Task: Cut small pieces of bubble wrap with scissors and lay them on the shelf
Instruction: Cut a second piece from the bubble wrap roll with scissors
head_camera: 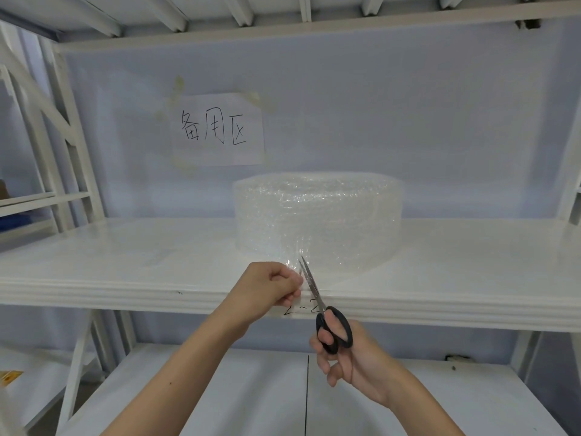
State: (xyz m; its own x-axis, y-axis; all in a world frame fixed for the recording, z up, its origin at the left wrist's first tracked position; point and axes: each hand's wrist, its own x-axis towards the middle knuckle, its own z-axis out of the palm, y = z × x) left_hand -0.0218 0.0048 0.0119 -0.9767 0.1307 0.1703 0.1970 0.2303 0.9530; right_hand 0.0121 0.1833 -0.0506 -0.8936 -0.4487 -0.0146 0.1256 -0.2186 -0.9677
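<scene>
My left hand (272, 289) pinches the loose bubble wrap (317, 221) at the shelf (125, 278) front edge. My right hand (352, 357) grips black scissors (317, 305), blades barely parted on it. Shelf lies bare either side.

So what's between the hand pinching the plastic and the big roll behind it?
In the head view, only a loose flap of bubble wrap spans from the left hand to the roll, with the scissors blades on it.

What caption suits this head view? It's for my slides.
Left hand pinches bubble wrap on a white shelf while right hand cuts with scissors.
</scene>
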